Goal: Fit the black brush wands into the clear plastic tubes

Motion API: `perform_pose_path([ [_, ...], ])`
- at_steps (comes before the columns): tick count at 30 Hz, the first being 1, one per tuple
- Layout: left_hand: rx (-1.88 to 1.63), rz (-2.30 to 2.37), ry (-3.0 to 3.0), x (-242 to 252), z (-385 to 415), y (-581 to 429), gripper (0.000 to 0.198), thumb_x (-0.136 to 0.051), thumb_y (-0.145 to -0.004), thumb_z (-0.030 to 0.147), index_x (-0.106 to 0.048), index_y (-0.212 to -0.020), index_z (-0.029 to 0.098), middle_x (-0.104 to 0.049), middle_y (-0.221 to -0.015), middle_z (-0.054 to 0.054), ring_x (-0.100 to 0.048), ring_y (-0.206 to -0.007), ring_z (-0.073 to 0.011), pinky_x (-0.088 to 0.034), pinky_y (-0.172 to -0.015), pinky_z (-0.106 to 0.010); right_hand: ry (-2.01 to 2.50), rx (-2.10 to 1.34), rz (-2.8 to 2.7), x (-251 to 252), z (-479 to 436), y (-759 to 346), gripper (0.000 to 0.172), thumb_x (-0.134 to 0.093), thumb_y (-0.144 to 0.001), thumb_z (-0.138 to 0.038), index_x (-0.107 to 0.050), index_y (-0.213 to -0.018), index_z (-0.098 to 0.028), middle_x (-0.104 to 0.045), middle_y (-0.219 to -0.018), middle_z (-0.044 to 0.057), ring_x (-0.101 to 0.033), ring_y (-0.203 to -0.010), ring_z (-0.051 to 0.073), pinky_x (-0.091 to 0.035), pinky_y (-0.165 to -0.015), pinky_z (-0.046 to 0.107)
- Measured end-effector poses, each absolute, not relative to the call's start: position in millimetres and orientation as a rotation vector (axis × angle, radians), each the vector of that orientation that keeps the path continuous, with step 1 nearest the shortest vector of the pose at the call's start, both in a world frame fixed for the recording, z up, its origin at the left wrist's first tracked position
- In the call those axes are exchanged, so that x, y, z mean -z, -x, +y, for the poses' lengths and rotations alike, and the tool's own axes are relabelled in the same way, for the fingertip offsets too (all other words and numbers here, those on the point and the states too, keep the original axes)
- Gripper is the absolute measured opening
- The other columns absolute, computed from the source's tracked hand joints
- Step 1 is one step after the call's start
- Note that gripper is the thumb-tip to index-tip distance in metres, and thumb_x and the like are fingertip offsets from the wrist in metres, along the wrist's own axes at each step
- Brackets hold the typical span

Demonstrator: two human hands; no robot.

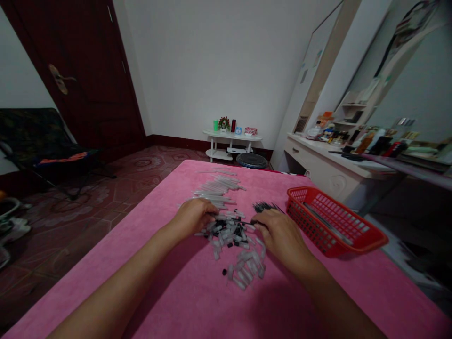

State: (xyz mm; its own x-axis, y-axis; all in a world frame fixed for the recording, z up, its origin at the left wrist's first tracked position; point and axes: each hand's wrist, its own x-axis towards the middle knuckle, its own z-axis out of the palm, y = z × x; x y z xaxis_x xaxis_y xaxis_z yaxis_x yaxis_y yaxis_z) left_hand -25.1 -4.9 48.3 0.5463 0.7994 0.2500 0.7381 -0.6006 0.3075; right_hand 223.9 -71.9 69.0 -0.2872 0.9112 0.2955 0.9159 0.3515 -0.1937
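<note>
A thin dark rod (240, 221) spans the gap between my hands, low over a heap of small parts. My left hand (197, 214) is closed at its left end, fingers curled, with the fingertips partly hidden. Pinched around the right end is my right hand (278, 231). Under and between them lie small clear plastic caps (228, 233) mixed with little black pieces (241, 232). Nearer to me is a group of clear caps (249, 267). Beyond my left hand, long clear tubes (215, 188) lie in a row. Thin black sticks (264, 206) lie just past my right hand.
A pink cloth (158, 292) covers the table. On its right stands a red plastic basket (339, 247) with long thin pieces inside. Farther right is a dressing table (325, 165) crowded with bottles. A folding chair (38, 136) is at left, a white stand (233, 136) at the back wall.
</note>
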Motion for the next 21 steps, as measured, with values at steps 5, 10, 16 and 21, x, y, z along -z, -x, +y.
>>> perform_pose_path([
  [5, -0.502, 1.224, -2.616, -47, -10, 19, 0.025, -0.059, -0.076, 0.019, -0.072, -0.096, 0.025, -0.07, -0.086, -0.004, -0.061, -0.083, -0.0194, -0.04, -0.07, -0.025, 1.578, 0.022, -2.307, -73, -73, -224, 0.022, -0.053, -0.081, -0.012, -0.071, -0.089, -0.022, -0.066, -0.084, 0.005, -0.056, -0.087, 0.018, -0.037, -0.077, 0.026],
  [10, -0.581, 1.012, -2.459, -42, -17, 7, 0.021, -0.057, -0.076, 0.017, -0.072, -0.09, 0.021, -0.07, -0.081, -0.004, -0.061, -0.077, -0.0185, -0.04, -0.067, -0.024, 1.457, 0.01, -2.269, -70, -75, -217, 0.018, -0.055, -0.082, -0.015, -0.07, -0.087, -0.022, -0.066, -0.083, 0.005, -0.056, -0.085, 0.019, -0.038, -0.077, 0.029],
  [16, -0.935, 1.005, -2.013, -31, -12, 1, 0.017, -0.061, -0.073, 0.018, -0.072, -0.085, 0.016, -0.071, -0.08, -0.004, -0.062, -0.073, -0.0172, -0.043, -0.065, -0.024, 1.264, 0.126, -1.658, -71, -77, -216, 0.026, -0.053, -0.087, -0.031, -0.058, -0.109, -0.019, -0.061, -0.107, 0.01, -0.054, -0.1, 0.023, -0.04, -0.088, 0.036],
  [21, -1.237, 0.888, -1.403, -28, -9, -3, 0.022, -0.071, -0.067, 0.028, -0.07, -0.083, 0.013, -0.07, -0.075, -0.005, -0.062, -0.066, -0.0159, -0.048, -0.063, -0.026, 1.362, -0.125, -1.873, -50, -66, -221, 0.015, -0.051, -0.087, -0.024, -0.064, -0.09, -0.018, -0.063, -0.09, 0.005, -0.057, -0.086, 0.018, -0.041, -0.077, 0.028],
])
